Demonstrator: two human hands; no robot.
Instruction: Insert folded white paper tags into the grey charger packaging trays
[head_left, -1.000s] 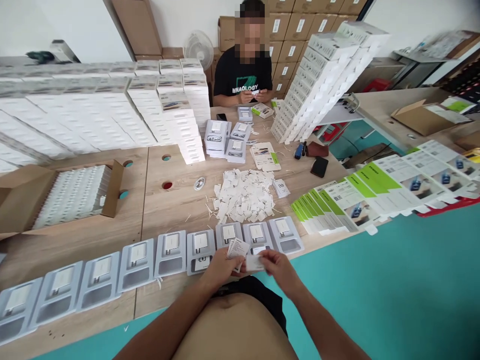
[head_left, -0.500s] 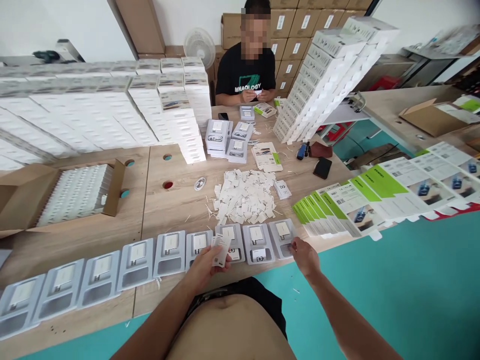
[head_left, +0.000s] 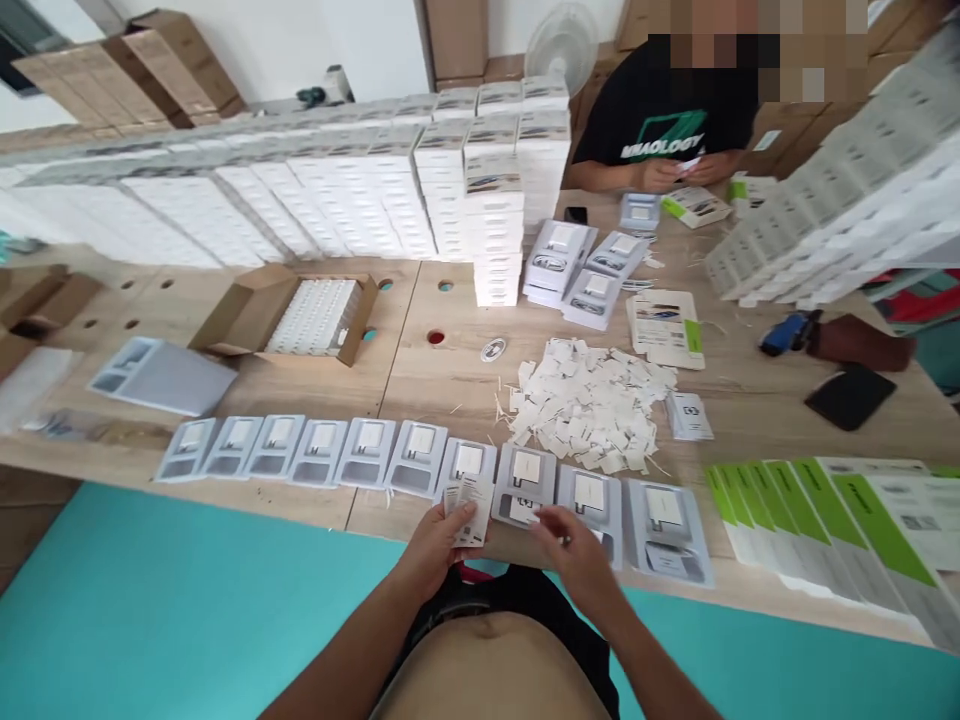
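My left hand [head_left: 439,545] is closed on a small stack of printed white cards [head_left: 471,508], held over the front of a grey plastic tray [head_left: 450,462]. My right hand [head_left: 581,555] is over the front of the row, its fingers loosely bent and apart, with no card visible in them. By its fingertips is a tray [head_left: 546,468] with a white boxy piece above and a card with a black symbol [head_left: 523,508] below. The tray to its right [head_left: 615,500] is partly covered by this hand. A white leaflet [head_left: 666,560] lies in the rightmost tray [head_left: 701,535].
More trays [head_left: 367,478] line the front edge to the left. Behind lie a heap of white paper slips [head_left: 592,405] and a card stack [head_left: 688,415]. Green-white sleeves [head_left: 817,510] fan out at right. White boxes [head_left: 499,245] stand stacked behind; a person [head_left: 675,120] sits across.
The view has swung left, showing more of the tray row. My right hand has moved from the rightmost tray leftward toward the left hand, and a leaflet now shows in that rightmost tray.
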